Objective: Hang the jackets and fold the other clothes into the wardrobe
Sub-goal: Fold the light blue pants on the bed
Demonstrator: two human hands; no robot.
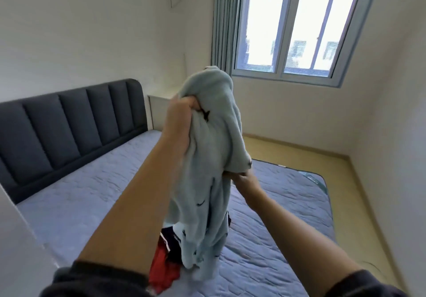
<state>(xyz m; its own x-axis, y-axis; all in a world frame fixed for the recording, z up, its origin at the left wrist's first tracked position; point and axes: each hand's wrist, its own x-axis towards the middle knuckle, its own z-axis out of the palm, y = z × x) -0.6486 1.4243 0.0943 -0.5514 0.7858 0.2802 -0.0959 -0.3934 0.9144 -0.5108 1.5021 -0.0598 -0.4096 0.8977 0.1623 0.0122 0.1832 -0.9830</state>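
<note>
Bedroom, blue bed (80,181) | pale blue top (214,135) held up over the bed | left hand (179,116) squeezes its top bunch, right hand (242,176) seems to pinch it lower down (blurry) | risk: dangling end snags red clothes (164,259) below, or slips loose.
</note>
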